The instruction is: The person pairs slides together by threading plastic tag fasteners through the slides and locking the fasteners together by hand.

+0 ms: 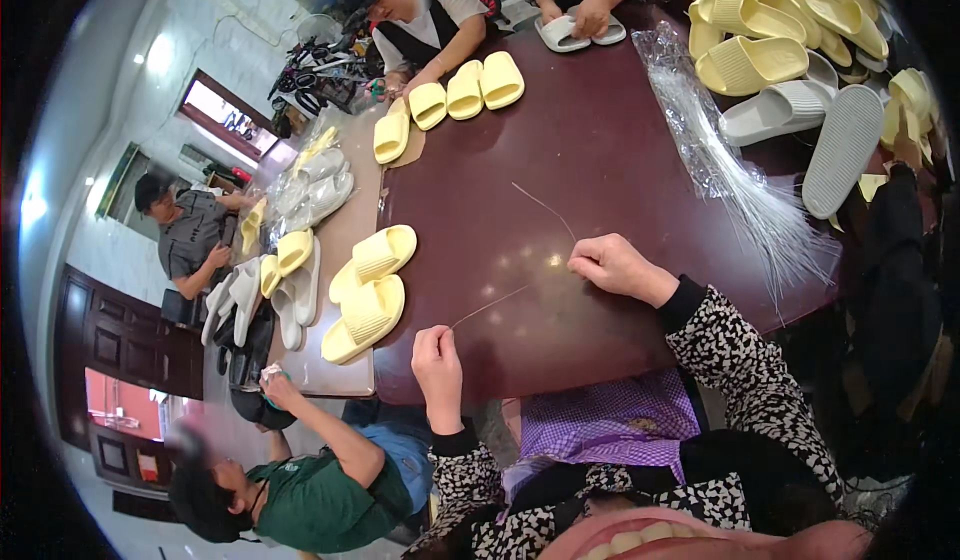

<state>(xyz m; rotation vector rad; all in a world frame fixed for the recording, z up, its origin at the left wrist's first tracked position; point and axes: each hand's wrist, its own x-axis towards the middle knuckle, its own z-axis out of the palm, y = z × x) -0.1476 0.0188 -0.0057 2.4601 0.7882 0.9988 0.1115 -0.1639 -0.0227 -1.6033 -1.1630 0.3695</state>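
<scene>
My left hand [437,368] is closed in a pinch on a thin pale strand [490,306], which slants up to the right over the dark red table. My right hand [618,266] pinches another visible length of thin strand [546,206] that runs up and to the left. I cannot tell whether the two lengths are separate pieces. A pair of yellow slide slippers [366,318] lies left of my hands, one behind the other. On the right, a bundle of similar white strands [740,190] spills out of a clear plastic bag [672,80].
Yellow and grey slippers [752,65] are heaped at the far right. More yellow slippers [465,90] stand in a row across the table [600,160]. Other people sit around it; one handles a white slipper pair [580,30]. Bagged slippers [322,182] lie on the left.
</scene>
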